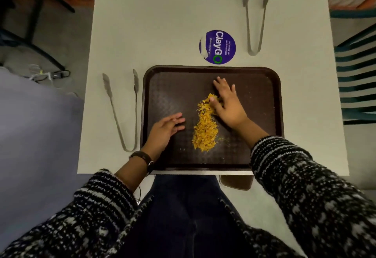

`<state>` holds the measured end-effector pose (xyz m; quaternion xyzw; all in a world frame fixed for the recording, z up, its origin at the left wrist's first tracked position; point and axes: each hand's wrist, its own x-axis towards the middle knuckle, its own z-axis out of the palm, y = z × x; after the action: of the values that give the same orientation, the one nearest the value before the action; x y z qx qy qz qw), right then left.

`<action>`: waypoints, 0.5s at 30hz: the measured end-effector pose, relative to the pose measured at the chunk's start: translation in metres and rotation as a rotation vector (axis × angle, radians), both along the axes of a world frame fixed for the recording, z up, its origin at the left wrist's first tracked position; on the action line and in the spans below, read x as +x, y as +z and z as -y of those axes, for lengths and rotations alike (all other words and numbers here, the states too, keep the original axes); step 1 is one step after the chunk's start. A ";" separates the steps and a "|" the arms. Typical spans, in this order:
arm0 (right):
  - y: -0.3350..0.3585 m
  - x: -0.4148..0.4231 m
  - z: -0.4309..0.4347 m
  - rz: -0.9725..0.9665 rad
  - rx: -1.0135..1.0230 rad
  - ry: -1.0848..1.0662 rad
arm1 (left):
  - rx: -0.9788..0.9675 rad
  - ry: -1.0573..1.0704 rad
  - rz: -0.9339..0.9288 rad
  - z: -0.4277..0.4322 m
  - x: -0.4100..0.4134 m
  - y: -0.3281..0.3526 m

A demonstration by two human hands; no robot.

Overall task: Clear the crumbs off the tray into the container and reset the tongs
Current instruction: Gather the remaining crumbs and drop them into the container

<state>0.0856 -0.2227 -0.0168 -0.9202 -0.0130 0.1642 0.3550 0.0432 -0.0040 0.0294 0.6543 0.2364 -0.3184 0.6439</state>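
Crumbs [205, 127] lie heaped mid-tray (yellow flakes), right hand [227, 103] flat and spread against the pile's far end, left hand [164, 129] open-palmed just beside it, holding nothing. The brown tray [264, 86] sits on the desk [162, 23], one pair of tongs [122, 111] left, another [255, 19] far right

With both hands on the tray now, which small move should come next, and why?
Probably sweep the right hand toward the near edge of the tray. It rests flat against the far end of the crumbs, which form one long heap, while the left hand waits open beside it.
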 end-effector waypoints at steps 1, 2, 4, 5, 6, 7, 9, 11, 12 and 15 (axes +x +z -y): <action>-0.004 -0.005 -0.002 0.008 -0.051 0.046 | 0.027 -0.006 0.014 -0.004 -0.006 -0.001; -0.007 -0.003 0.000 0.058 -0.067 0.064 | 0.015 -0.020 0.024 -0.006 -0.009 -0.006; -0.006 -0.002 0.005 0.108 -0.034 0.107 | 0.008 -0.032 0.026 -0.007 -0.009 -0.005; -0.007 -0.009 0.000 0.107 -0.010 0.170 | 0.018 -0.031 0.028 -0.008 -0.008 -0.005; -0.008 -0.017 -0.007 0.106 0.018 0.228 | 0.011 -0.022 0.028 -0.011 -0.008 -0.007; -0.009 -0.026 -0.014 0.090 0.050 0.285 | 0.012 -0.022 0.027 -0.014 -0.009 -0.008; -0.009 -0.042 -0.022 0.061 0.117 0.370 | 0.034 -0.028 0.035 -0.016 -0.011 -0.011; -0.006 -0.054 -0.026 0.022 0.186 0.377 | 0.046 -0.014 0.029 -0.018 -0.011 -0.014; -0.003 -0.057 -0.026 0.027 0.211 0.356 | 0.045 -0.009 0.030 -0.017 -0.010 -0.014; 0.006 -0.062 -0.017 0.111 0.122 0.307 | 0.033 -0.005 0.044 -0.016 -0.010 -0.013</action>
<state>0.0238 -0.2055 -0.0106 -0.8918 -0.1828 0.1644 0.3798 0.0329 0.0115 0.0164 0.6725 0.2256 -0.3016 0.6371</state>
